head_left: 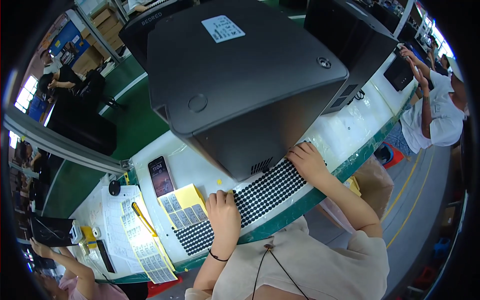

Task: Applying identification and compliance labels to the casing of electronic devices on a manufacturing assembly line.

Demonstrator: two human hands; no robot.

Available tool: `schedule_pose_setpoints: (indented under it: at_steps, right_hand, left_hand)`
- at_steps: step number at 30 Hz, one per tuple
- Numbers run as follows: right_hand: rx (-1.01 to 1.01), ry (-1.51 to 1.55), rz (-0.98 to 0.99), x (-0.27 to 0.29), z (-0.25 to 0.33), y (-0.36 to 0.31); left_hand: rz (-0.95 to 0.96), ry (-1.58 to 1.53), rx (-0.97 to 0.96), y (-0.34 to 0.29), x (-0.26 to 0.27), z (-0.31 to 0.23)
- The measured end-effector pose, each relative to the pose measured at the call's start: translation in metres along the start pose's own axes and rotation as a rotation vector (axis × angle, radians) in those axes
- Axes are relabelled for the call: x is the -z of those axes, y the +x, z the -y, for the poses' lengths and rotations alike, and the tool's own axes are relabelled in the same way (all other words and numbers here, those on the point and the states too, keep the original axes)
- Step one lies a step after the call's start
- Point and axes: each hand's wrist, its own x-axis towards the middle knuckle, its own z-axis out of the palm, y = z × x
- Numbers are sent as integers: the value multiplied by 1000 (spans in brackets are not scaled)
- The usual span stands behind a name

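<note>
A long sheet of small black round stickers (270,195) lies along the table's near edge, just in front of me. My left hand (223,215) is closed at the sheet's far edge, fingers bent down and their tips hidden. Further right, my right hand (306,161) has its fingers curled over the same far edge, close to the foot of a large black box-shaped machine (250,65). That machine stands upright beyond the sheet, with a white label on top. Beside my left hand lies a yellow-backed sheet of pale labels (185,210), partly over the black stickers.
A phone (160,176) lies left of the machine. Further left are a yellow cutter (144,219), label sheets (142,240) and a black tape-like strip (105,256). Another black machine (350,45) stands at the back right. Co-workers sit at both ends of the table.
</note>
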Motion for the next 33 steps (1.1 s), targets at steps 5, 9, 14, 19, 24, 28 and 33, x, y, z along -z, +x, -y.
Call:
schedule_pose_setpoints:
  at_steps: [5, 9, 14, 19, 24, 28, 33]
  right_hand:
    - [-4, 26, 105, 9, -6, 10]
    - [39, 160, 89, 9, -16, 19]
    - [-119, 268, -407, 85, -30, 73]
    - [46, 772, -811, 191, 10, 131]
    - [85, 675, -536, 238, 40, 151]
    - [87, 602, -346, 241, 27, 158]
    - [260, 398, -347, 244, 26, 163]
  left_hand:
    - [9, -29, 13, 5, -2, 3]
    - [54, -75, 16, 6, -1, 10]
    - [-28, -231, 18, 7, 4, 17]
    - [-93, -506, 182, 14, 28, 8]
    - [-88, -668, 204, 20, 32, -9]
    - [-37, -709, 240, 13, 30, -10]
    - [-34, -709, 234, 12, 28, -3]
